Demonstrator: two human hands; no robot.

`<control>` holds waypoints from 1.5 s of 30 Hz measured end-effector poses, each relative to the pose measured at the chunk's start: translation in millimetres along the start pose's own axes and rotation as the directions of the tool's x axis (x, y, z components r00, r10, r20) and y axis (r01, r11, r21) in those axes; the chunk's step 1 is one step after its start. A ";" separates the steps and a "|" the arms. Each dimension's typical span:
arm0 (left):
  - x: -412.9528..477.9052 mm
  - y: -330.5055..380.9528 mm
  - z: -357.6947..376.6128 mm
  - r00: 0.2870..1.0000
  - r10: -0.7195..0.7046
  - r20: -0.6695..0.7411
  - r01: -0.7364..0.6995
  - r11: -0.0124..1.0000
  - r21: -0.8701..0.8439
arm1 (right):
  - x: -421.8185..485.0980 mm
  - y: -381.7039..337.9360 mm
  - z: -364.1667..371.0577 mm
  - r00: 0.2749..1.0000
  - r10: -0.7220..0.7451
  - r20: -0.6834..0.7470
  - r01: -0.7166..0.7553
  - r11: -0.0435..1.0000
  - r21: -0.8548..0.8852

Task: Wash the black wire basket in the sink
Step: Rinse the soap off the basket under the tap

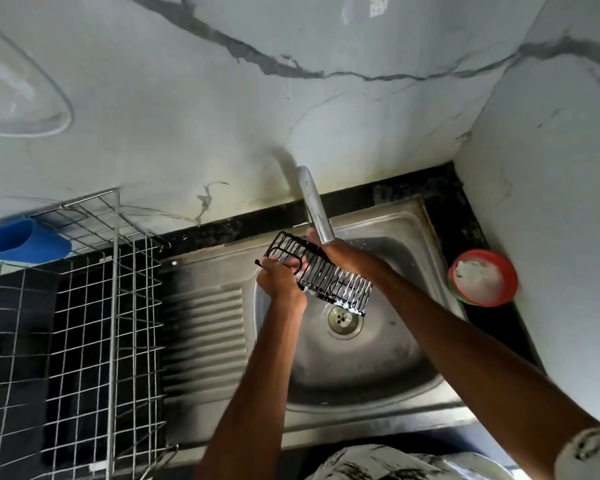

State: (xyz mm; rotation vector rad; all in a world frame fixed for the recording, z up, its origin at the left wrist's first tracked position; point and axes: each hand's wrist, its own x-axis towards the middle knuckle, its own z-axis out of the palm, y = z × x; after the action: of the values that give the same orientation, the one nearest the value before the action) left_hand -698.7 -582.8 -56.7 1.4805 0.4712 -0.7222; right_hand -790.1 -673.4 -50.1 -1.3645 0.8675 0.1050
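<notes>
The rectangular black wire basket (pixel 329 284) hangs tilted above the basin of the stainless steel sink (pixel 395 358), just under the curved chrome tap spout (pixel 314 206) and over the round drain (pixel 344 319). The left hand (pixel 280 277) curls round its raised end. The right hand (pixel 342 256) lies on the far rim, fingers partly hidden, so I cannot tell whether it grips or rubs. White foam or water clings to the lower wires, so rinsing likely goes best by turning the basket slowly, bringing every side under the spout. The sink sits in a black stone table (pixel 465 209), with a silver wire dish rack (pixel 101 306) at the left, a red plastic bowl (pixel 482 277) at the right, and white grey-veined wall tiles (pixel 187 116) behind.
</notes>
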 end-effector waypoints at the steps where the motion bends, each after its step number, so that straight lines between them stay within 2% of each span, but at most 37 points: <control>1: 0.5 -0.1 2.4 1.000 -0.013 -0.006 0.013 1.000 -0.013 | 2.5 -5.6 2.3 1.000 -0.027 -0.003 0.027 0.999 0.017; 3: 1.7 -0.8 5.9 0.999 -0.031 -0.025 0.030 0.999 -0.027 | -10.0 -16.2 8.5 0.992 -0.090 -0.085 0.084 0.994 -0.065; 4: 2.5 -1.3 6.4 0.999 -0.033 -0.040 0.032 0.999 -0.029 | -16.1 -15.4 13.2 0.978 -0.117 -0.171 0.096 0.987 -0.129; 6: 3.8 -3.6 7.3 0.998 -0.019 -0.062 0.017 1.000 -0.024 | -29.0 -5.5 21.9 0.916 -0.284 -0.283 0.202 0.937 -0.286; 8: 2.8 -7.9 7.3 0.998 0.003 -0.065 -0.005 1.000 -0.024 | -43.7 11.4 33.7 0.853 -0.442 -0.279 0.306 0.855 -0.418; 9: 1.4 -10.1 5.6 0.998 0.016 -0.059 -0.017 0.999 -0.027 | -49.7 21.5 37.8 0.839 -0.475 -0.265 0.324 0.827 -0.459; 11: 1.6 -18.1 -0.2 0.998 0.038 -0.040 -0.039 0.999 -0.011 | -57.7 40.7 42.0 0.833 -0.487 -0.261 0.342 0.826 -0.449; 14: 7.3 -25.6 -13.2 0.999 0.038 -0.036 -0.037 0.999 0.024 | -61.5 75.6 38.4 0.855 -0.428 -0.292 0.310 0.874 -0.374; 18: 7.7 -21.3 -29.1 1.000 -0.002 -0.011 0.002 1.000 0.005 | -48.0 133.8 13.0 0.907 -0.239 -0.348 0.149 0.952 -0.266; 22: -3.1 -7.6 -35.4 0.997 0.043 0.063 -0.041 0.998 -0.042 | -39.7 140.9 3.0 0.960 -0.095 -0.265 0.046 0.982 -0.183; 25: 1.9 -1.8 -37.1 0.997 0.043 0.062 -0.040 0.998 -0.054 | -45.5 98.4 18.4 0.948 -0.187 -0.259 0.138 0.971 -0.196; 27: 4.4 -1.8 -39.2 0.996 0.048 0.070 -0.045 0.998 -0.038 | -50.4 68.9 36.1 0.938 -0.287 -0.195 0.238 0.941 -0.242; 30: 5.6 -1.6 -44.5 0.995 0.056 0.081 -0.057 0.998 0.008 | -50.1 45.7 58.4 0.869 -0.488 -0.086 0.443 0.843 -0.305; 33: 9.9 0.4 -46.5 0.995 0.024 0.098 -0.022 1.000 -0.017 | -46.7 43.8 61.8 0.831 -0.551 -0.077 0.499 0.800 -0.333; 36: 18.5 0.9 -49.3 0.994 -0.021 0.103 0.029 0.997 -0.076 | -37.7 72.7 45.0 0.851 -0.504 -0.150 0.430 0.832 -0.351; 38: 21.4 1.2 -51.3 0.992 -0.033 0.125 0.044 0.996 -0.082 | -35.3 91.3 27.1 0.916 -0.361 -0.178 0.297 0.905 -0.305; 39: 20.6 1.7 -51.3 0.990 -0.031 0.135 0.043 0.995 -0.089 | -35.0 95.8 18.8 0.955 -0.243 -0.173 0.193 0.946 -0.261; 41: 18.0 2.4 -50.8 0.988 -0.026 0.149 0.040 0.995 -0.089 | -25.1 105.6 3.8 0.980 -0.061 -0.188 0.037 0.991 -0.126; 42: 16.3 2.9 -50.3 0.988 -0.027 0.155 0.037 0.997 -0.061 | -17.5 107.8 -2.3 0.974 -0.018 -0.227 0.010 0.999 -0.036; 44: 14.2 3.9 -49.5 0.986 -0.039 0.161 0.039 0.999 0.009 | -1.5 101.4 -10.5 0.957 0.022 -0.289 0.037 0.980 0.197; 45: 13.9 3.7 -48.9 0.985 -0.044 0.165 0.042 0.999 0.017 | 4.5 91.3 -13.7 0.961 0.047 -0.272 0.054 0.934 0.352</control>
State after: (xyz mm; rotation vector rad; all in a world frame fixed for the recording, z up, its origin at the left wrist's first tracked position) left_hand -679.3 -536.7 -66.6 1.4131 0.3728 -0.8767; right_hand -842.6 -664.3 -125.6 -1.0499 1.0601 -0.2447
